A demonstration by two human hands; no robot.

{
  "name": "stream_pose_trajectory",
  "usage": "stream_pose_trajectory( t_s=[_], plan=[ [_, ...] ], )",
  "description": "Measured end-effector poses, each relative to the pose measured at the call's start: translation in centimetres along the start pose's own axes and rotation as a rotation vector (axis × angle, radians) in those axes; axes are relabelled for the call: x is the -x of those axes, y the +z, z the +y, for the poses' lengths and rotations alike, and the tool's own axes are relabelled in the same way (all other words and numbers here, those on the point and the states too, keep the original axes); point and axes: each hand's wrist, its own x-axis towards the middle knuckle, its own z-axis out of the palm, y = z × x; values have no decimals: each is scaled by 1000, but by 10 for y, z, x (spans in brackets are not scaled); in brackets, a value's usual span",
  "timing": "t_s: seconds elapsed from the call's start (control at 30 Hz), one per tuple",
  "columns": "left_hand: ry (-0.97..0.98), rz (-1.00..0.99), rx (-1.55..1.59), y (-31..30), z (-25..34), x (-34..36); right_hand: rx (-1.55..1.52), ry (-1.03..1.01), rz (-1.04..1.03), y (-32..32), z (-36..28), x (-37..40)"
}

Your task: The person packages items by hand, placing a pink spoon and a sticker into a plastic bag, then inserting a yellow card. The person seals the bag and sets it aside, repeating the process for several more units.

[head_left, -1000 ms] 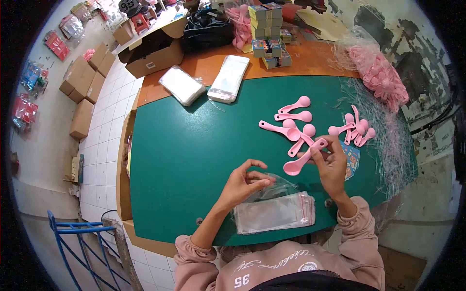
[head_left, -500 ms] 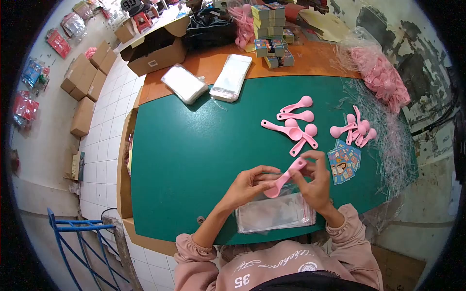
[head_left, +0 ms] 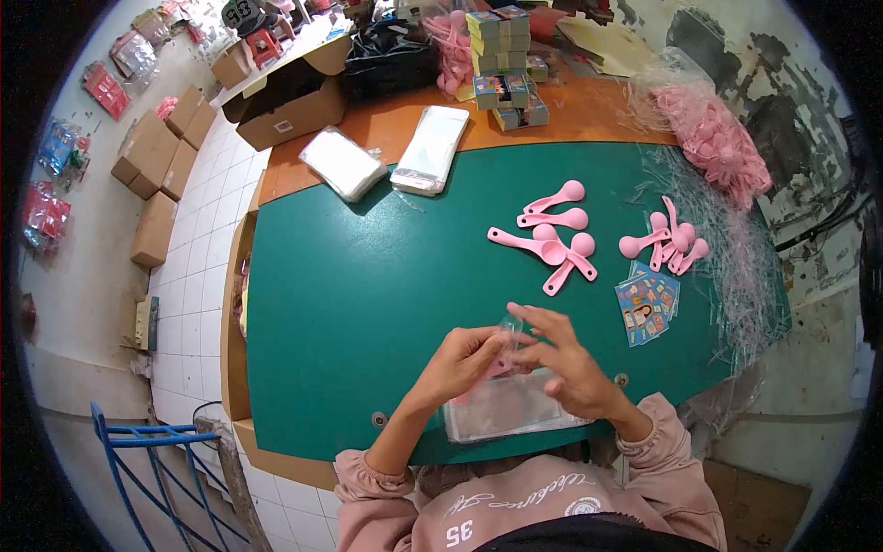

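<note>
My left hand [head_left: 464, 361] is closed on a clear plastic bag [head_left: 510, 324], its top standing up above the fingers. A pink measuring spoon [head_left: 499, 365] shows in part at the same hand, apparently inside the bag; most of it is hidden. My right hand [head_left: 566, 363] is just to the right, fingers spread and slightly blurred, close to the bag. Beneath both hands, near the table's front edge, lies a stack of clear plastic bags [head_left: 506, 419]. Beyond them on the green table are several loose pink spoons [head_left: 556, 220] and a fan of blue printed cards [head_left: 646, 308].
More pink spoons [head_left: 676, 241] lie behind the cards. Plastic strands [head_left: 736, 276] and a big bag of pink spoons [head_left: 713, 138] occupy the right side. Two packs of bags [head_left: 432, 152], stacked card bundles [head_left: 501, 60] and an open carton [head_left: 290, 115] stand at the back.
The pink spoon, earlier held up bare between both hands, is now lower and mostly hidden at my left hand with a clear bag. My right hand has let go, fingers spread.
</note>
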Motion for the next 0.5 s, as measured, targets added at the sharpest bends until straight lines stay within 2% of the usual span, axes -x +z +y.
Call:
stream_pose_trajectory(
  t_s=[0.03,0.1,0.17,0.23,0.3,0.33,0.4,0.5],
  plan=[
    [83,-14,113,2,4,1,62,-13,-32,-1,-2,3],
    [72,-39,185,0,9,3,126,-22,-64,-14,-5,8],
    [61,-56,260,-6,10,4,125,296,81,-48,-1,20],
    [84,18,240,-12,5,3,522,658,393,-66,15,38],
    [102,35,247,-12,0,-2,1149,755,378,-76,43,73],
    [114,51,254,-11,-1,-3,1151,756,375,-83,48,81],
    [113,60,283,-9,-1,-5,791,898,412,-93,56,90],
    [103,72,269,-10,3,-4,798,836,483,-99,60,92]
  ],
)
